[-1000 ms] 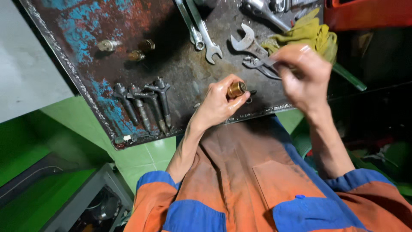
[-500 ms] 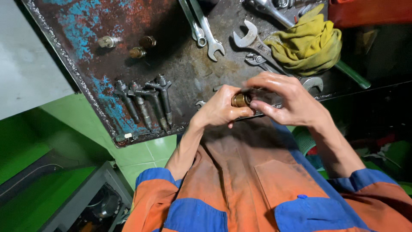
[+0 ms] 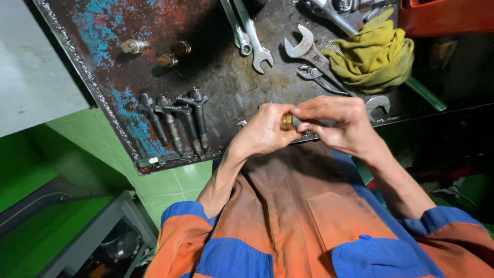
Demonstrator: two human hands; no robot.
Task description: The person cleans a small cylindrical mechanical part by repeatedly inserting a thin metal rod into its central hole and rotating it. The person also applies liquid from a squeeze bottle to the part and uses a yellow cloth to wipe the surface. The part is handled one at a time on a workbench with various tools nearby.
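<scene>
My left hand (image 3: 263, 131) grips a small brass-coloured cylindrical fitting (image 3: 286, 121) at the near edge of a rusty metal worktable (image 3: 221, 77). My right hand (image 3: 337, 122) meets it from the right, its fingertips pinched on the end of the same fitting. Most of the fitting is hidden by my fingers. Both hands sit just above my orange and blue overalls (image 3: 288, 216).
Three dark fuel injectors (image 3: 175, 121) lie side by side left of my hands. Small brass fittings (image 3: 167, 54) rest further back. Several spanners (image 3: 252, 36) and pliers (image 3: 319, 77) lie beyond my hands, with a yellow rag (image 3: 373, 54) and a red box (image 3: 442, 15) at the right.
My right hand came down from the pliers and rag to the fitting in my left hand, and its fingers have closed on the fitting's end. The left hand stayed near the table edge.
</scene>
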